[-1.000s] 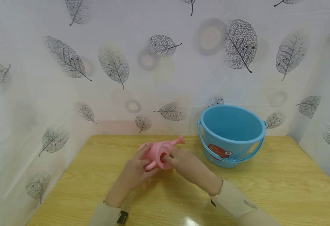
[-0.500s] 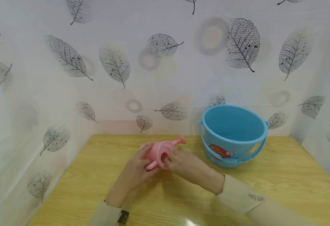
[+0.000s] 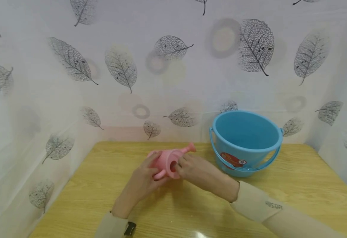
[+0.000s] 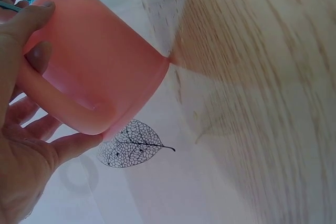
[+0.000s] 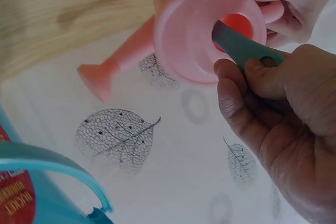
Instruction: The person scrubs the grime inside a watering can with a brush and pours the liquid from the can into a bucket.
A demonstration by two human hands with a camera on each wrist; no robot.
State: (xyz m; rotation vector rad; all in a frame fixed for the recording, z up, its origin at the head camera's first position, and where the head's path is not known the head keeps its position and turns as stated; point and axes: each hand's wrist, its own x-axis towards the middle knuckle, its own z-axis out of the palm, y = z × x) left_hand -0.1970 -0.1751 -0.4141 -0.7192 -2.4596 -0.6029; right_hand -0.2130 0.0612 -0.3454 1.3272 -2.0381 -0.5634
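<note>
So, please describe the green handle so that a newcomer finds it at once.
Left of the big blue bucket in the head view is a pink can. In the right-wrist view, the right hand pinches the green handle, which reaches into the can's opening. Its dull green sets it apart from the pink can and blue bucket.

Pink watering can (image 3: 162, 160): one
Blue bucket (image 3: 255, 158): one
Green implement (image 5: 240, 46): one
Hands (image 3: 143, 177): two
Sleeves (image 3: 253, 201): two
Table (image 3: 99, 178): one
</note>
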